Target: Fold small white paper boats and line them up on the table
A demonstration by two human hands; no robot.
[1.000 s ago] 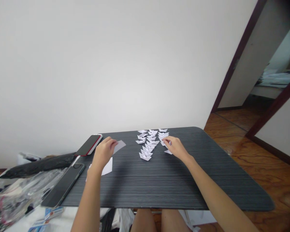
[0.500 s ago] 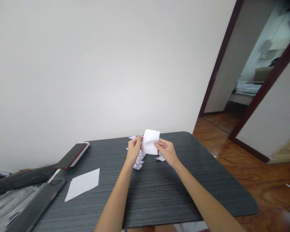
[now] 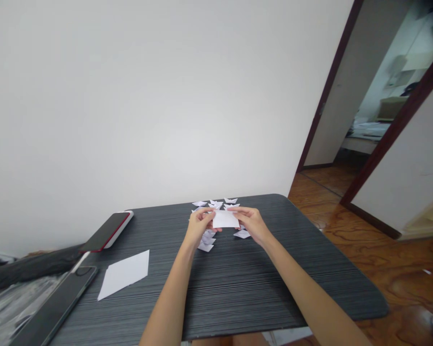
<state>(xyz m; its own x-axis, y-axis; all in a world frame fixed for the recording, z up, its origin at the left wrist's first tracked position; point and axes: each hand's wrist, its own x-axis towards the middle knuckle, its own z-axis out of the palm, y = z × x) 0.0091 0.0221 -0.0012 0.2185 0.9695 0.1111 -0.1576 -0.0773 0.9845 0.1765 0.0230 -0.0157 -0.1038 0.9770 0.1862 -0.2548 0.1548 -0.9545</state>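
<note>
A small white sheet of paper (image 3: 225,219) is held between both hands above the dark table. My left hand (image 3: 202,222) pinches its left edge, thumb on top and fingers below. On the opposite edge, my right hand (image 3: 250,222) grips it the same way. The sheet looks folded over, with its upper edge level. Behind and beneath the hands stand several folded paper boats (image 3: 231,200) in rows, partly hidden by the hands. One more paper boat (image 3: 242,234) lies just below my right hand.
White paper sheets (image 3: 124,274) lie on the left of the dark table (image 3: 238,288). A phone (image 3: 57,302) and a red-edged dark device (image 3: 108,232) rest along the left edge. A white wall (image 3: 147,96) rises behind the table; wooden floor (image 3: 400,269) lies to the right.
The paper stood taller and more upright before; now it shows as a shorter rectangle, held lower at both sides. My right hand has shifted from its face to its right edge. More boats show behind.
</note>
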